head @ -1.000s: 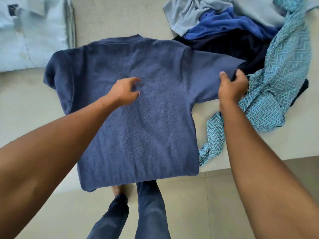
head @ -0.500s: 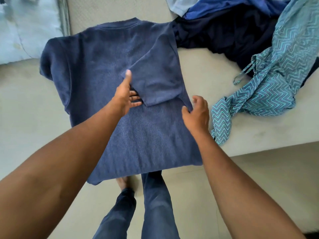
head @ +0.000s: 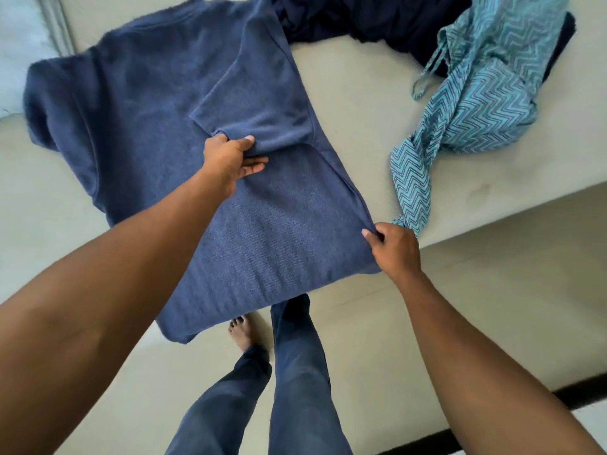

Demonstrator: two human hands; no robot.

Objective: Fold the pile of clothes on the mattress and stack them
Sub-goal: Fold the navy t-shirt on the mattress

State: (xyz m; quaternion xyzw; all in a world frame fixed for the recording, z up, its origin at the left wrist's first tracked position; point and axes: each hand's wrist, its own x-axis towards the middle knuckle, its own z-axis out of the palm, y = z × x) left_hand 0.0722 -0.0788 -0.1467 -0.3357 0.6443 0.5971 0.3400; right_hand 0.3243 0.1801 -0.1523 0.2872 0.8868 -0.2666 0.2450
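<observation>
The left hand (head: 231, 157) pinches the folded sleeve of the blue shirt (head: 147, 93). The right hand (head: 395, 251) pinches its side edge. Beyond that grip, the dark clothes (head: 377, 18) are cut off.

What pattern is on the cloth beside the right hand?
Teal and white zigzag cloth, clearest in the head view.
</observation>
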